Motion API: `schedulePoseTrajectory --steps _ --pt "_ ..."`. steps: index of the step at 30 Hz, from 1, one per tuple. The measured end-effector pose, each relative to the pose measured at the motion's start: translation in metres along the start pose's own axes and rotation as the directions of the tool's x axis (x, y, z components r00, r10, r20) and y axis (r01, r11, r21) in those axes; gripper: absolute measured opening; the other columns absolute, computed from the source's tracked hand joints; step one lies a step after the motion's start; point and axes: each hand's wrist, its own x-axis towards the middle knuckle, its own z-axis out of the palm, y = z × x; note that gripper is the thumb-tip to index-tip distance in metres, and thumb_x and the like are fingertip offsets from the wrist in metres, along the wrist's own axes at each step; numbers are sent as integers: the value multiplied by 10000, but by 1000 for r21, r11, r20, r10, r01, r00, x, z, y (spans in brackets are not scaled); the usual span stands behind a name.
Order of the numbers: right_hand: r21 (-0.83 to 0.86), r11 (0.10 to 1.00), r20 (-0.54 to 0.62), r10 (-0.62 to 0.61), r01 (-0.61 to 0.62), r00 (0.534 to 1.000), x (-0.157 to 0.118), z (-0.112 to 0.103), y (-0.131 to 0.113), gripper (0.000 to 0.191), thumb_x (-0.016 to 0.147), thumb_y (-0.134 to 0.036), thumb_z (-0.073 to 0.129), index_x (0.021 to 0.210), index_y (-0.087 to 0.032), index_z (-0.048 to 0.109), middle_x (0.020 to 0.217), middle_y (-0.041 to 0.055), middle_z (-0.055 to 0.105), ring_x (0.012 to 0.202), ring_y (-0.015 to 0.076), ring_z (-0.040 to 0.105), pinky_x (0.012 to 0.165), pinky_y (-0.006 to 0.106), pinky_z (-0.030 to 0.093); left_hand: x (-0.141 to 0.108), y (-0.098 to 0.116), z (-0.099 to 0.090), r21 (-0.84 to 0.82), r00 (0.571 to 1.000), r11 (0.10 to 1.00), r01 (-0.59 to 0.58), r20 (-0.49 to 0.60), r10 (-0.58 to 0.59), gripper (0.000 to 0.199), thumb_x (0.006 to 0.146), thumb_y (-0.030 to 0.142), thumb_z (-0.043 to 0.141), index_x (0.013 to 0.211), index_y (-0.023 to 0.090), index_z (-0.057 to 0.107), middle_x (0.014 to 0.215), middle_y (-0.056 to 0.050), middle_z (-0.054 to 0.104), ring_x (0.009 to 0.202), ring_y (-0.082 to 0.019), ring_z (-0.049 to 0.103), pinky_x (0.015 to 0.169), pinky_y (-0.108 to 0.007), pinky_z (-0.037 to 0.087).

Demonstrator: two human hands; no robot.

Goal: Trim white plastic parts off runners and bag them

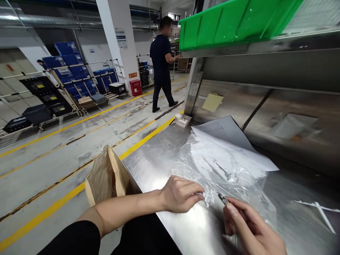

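With the left hand [182,194], at the lower centre of the frame, pinching the crumpled near edge of a clear plastic bag [245,193], with thumb and forefinger closed together on it. With the right hand [248,226], at the lower right, gripping a small metal tool [222,198] between thumb and fingers, with its tip directed to the bag, near the pinched edge. Right of centre, lying on the steel table [159,154], the same bag, together with white sheets [225,148]; cannot tell whether inside or underneath. Near the right edge, also on the table, thin white strips [325,217]. At the lower left, beside the table, an open brown paper bag [99,171]. At the upper right, resting on a shelf [265,45], a green bin [225,26].
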Motion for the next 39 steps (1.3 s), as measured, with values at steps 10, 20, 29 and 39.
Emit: schedulePoseTrajectory --steps 10,20,29,39 --pt "62 994 53 -92 89 994 -6 2 -22 314 1043 -546 727 1073 -242 799 761 35 731 626 202 667 596 329 581 6 8 -20 -76 1000 997 15 -4 -15 203 1139 266 629 1107 165 802 1004 -71 890 818 -195 865 728 -288 667" --pt "26 991 100 -132 130 986 -8 1 -19 275 1072 -500 718 1145 -248 800 838 33 767 638 196 687 591 337 577 9 10 -24 -135 998 991 21 58 -14 157 1119 214 629 1094 181 780 957 -51 872 793 -181 834 721 -291 639" --pt "-12 991 128 -131 134 983 -9 1 -23 252 1077 -472 700 1147 -257 810 882 48 803 647 214 721 628 373 597 10 11 -24 -132 997 991 11 74 -1 183 1140 238 602 1101 187 774 967 -53 878 812 -186 846 733 -305 649" --pt "-10 993 103 -115 116 988 -6 -3 -21 268 1068 -493 710 1150 -260 816 836 41 770 642 215 703 575 356 586 10 10 -25 -128 999 991 24 32 -20 177 1136 250 627 1056 183 770 889 -48 850 732 -170 799 681 -290 613"
